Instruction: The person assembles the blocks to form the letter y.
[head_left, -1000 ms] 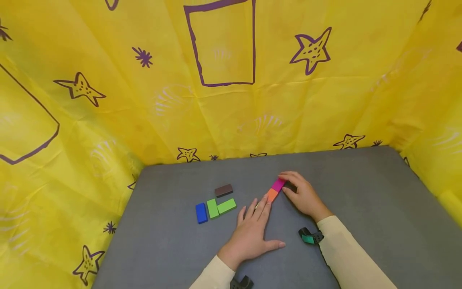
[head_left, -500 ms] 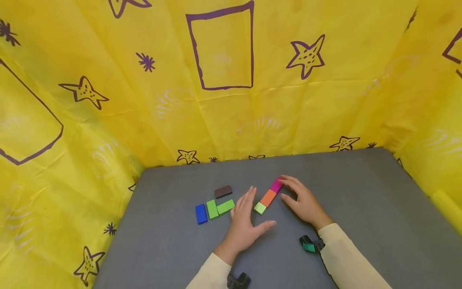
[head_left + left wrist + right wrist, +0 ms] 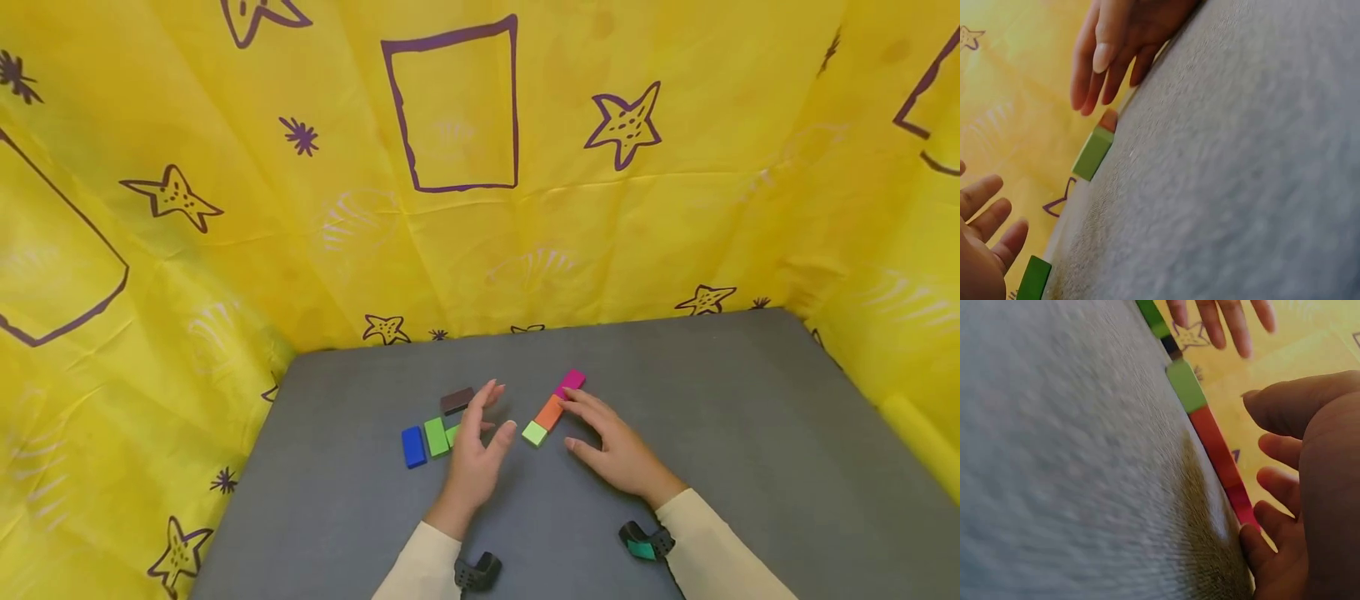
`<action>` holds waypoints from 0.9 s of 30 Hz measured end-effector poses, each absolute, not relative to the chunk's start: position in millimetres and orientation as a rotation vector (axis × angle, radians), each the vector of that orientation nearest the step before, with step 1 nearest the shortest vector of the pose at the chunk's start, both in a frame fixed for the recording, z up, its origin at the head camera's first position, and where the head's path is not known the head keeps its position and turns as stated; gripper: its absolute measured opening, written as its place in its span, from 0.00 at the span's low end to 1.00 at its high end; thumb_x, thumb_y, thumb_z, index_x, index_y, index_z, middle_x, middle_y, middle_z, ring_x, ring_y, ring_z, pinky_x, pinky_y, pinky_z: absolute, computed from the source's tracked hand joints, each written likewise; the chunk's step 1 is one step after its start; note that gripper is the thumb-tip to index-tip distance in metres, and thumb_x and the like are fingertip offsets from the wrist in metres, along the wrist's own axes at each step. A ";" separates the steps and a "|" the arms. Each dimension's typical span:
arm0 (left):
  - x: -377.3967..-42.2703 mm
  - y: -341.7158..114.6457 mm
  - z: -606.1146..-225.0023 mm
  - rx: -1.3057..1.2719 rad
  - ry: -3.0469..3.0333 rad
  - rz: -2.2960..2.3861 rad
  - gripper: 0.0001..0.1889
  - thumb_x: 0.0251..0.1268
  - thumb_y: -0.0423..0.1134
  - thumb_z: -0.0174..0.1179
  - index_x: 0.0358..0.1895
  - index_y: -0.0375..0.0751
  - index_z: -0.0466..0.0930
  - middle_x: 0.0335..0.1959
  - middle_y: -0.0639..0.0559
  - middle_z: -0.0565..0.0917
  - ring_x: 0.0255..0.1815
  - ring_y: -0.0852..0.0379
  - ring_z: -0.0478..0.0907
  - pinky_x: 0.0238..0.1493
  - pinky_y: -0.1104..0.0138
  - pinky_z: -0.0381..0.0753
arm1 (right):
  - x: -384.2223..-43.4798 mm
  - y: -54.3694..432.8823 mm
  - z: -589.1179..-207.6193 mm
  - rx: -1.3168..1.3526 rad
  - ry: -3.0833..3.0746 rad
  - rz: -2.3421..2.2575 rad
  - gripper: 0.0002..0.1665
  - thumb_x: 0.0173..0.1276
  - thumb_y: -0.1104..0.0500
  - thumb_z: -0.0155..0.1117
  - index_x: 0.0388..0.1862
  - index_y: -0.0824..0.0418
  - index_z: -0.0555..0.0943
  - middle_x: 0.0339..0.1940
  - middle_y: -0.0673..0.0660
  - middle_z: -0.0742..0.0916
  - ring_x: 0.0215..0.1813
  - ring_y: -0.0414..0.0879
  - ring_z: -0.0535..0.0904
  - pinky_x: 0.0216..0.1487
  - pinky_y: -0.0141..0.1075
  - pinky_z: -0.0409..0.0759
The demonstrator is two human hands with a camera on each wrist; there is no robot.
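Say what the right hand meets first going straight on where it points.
Likely the orange block, by its joint with the magenta block; height is unclear, so the right hand may pass above.

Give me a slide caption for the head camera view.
A left hand and a right hand flank a pale green block, orange block and magenta block lined up on a gray table.

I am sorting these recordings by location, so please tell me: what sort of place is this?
Probably a small screened-off work or recording area: creased, starfish-patterned yellow sheeting rises on three sides of a grey tabletop, where a short row of coloured blocks lies.
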State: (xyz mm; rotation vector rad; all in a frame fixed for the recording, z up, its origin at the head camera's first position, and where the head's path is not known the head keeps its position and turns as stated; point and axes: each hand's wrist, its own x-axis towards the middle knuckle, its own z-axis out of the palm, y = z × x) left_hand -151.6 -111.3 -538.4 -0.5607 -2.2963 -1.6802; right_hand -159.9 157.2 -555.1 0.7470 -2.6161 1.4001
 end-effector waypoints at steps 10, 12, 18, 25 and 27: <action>-161.9 -133.9 -533.8 -0.602 -2.123 -1.692 0.26 0.90 0.35 0.48 0.85 0.40 0.63 0.73 0.37 0.78 0.75 0.38 0.72 0.64 0.53 0.79 | -144.8 148.5 -552.1 0.887 -2.672 1.356 0.42 0.78 0.51 0.73 0.85 0.60 0.70 0.89 0.56 0.64 0.87 0.57 0.56 0.78 0.65 0.60; -164.3 -140.5 -531.1 -0.589 -2.097 -1.693 0.25 0.92 0.36 0.45 0.84 0.39 0.63 0.73 0.38 0.78 0.73 0.33 0.73 0.63 0.51 0.80 | -141.5 147.2 -552.9 0.907 -2.693 1.322 0.43 0.79 0.48 0.73 0.85 0.59 0.70 0.89 0.55 0.64 0.88 0.57 0.54 0.78 0.67 0.60; -172.4 -165.3 -523.9 -0.497 -2.033 -1.666 0.24 0.93 0.36 0.40 0.82 0.32 0.65 0.70 0.35 0.80 0.71 0.35 0.75 0.53 0.52 0.79 | -137.0 142.5 -556.4 0.977 -2.745 1.223 0.47 0.80 0.41 0.70 0.88 0.56 0.65 0.89 0.56 0.63 0.89 0.58 0.50 0.74 0.74 0.60; -180.7 -195.5 -524.3 -0.370 -1.984 -1.694 0.24 0.92 0.35 0.37 0.81 0.29 0.64 0.69 0.29 0.78 0.70 0.32 0.72 0.55 0.55 0.74 | -137.5 141.1 -554.2 1.030 -2.779 1.162 0.47 0.80 0.39 0.68 0.89 0.55 0.65 0.90 0.55 0.61 0.89 0.59 0.48 0.74 0.74 0.59; -181.7 -203.4 -525.3 -0.323 -1.990 -1.696 0.24 0.92 0.35 0.38 0.81 0.29 0.65 0.69 0.30 0.79 0.70 0.33 0.72 0.55 0.55 0.74 | -137.8 140.7 -553.2 1.042 -2.792 1.155 0.46 0.81 0.38 0.68 0.89 0.54 0.65 0.90 0.55 0.60 0.89 0.59 0.47 0.74 0.74 0.58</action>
